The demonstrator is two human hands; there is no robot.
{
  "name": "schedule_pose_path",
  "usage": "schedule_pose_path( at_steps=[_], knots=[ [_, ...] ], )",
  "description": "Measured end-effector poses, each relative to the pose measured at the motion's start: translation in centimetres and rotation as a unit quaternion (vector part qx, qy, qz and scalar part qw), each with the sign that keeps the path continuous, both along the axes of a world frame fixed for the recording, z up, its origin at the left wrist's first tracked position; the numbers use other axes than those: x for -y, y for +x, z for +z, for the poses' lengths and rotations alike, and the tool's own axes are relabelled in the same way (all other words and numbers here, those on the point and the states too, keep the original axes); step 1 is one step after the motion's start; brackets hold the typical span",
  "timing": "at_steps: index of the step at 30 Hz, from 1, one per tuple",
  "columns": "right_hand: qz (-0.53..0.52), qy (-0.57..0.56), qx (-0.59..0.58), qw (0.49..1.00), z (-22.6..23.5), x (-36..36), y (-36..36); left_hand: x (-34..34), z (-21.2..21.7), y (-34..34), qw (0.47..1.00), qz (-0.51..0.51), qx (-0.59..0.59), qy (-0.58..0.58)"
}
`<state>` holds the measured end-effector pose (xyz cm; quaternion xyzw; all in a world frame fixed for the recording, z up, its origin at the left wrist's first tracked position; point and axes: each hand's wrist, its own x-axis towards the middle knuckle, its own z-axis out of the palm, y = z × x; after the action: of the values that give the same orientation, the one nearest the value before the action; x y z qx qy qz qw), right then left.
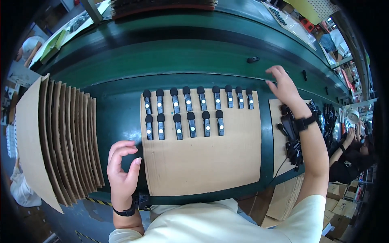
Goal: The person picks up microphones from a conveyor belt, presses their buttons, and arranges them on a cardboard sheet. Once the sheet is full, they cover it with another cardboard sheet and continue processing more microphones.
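Note:
A flat cardboard sheet (pixel 202 166) lies before me, bearing two rows of small black clip-on microphones (pixel 188 101) with foam tips and a pale round spot on each body. My right hand (pixel 283 87) reaches over the green conveyor belt, thumb and fingers apart and nothing between them. Closest to it, a single microphone (pixel 253 59) lies on the belt, a short gap from the fingertips. Beside the sheet's left edge hovers my left hand (pixel 123 168), its fingers curved, thumb apart, holding nothing.
Cardboard sheets (pixel 60 141) stand in a row at the left. On the right, a pile of black cables and devices (pixel 293 139) rests on another cardboard piece. More small black items (pixel 304 75) sit farther along the belt (pixel 182 52). Another person (pixel 354 158) works at far right.

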<state>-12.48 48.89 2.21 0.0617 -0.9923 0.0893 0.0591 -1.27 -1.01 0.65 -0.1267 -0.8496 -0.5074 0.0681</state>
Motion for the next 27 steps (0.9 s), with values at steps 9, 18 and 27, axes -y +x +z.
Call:
schedule_pose_path(
  at_steps=[9,18,27],
  knots=[
    [-0.012,0.004,-0.012,1.000,-5.0,-3.5,-10.1,-1.2,1.5,0.8,1.000,-0.008,0.002,-0.017],
    [-0.046,-0.221,0.032,0.974,-0.9,0.7,-2.7,-3.4,2.6,1.3,0.999,-0.036,-0.014,-0.013],
    [0.158,-0.376,-0.011,0.913,3.9,12.1,16.1,-8.0,4.8,1.8,0.978,-0.197,-0.064,0.001]
  ],
)
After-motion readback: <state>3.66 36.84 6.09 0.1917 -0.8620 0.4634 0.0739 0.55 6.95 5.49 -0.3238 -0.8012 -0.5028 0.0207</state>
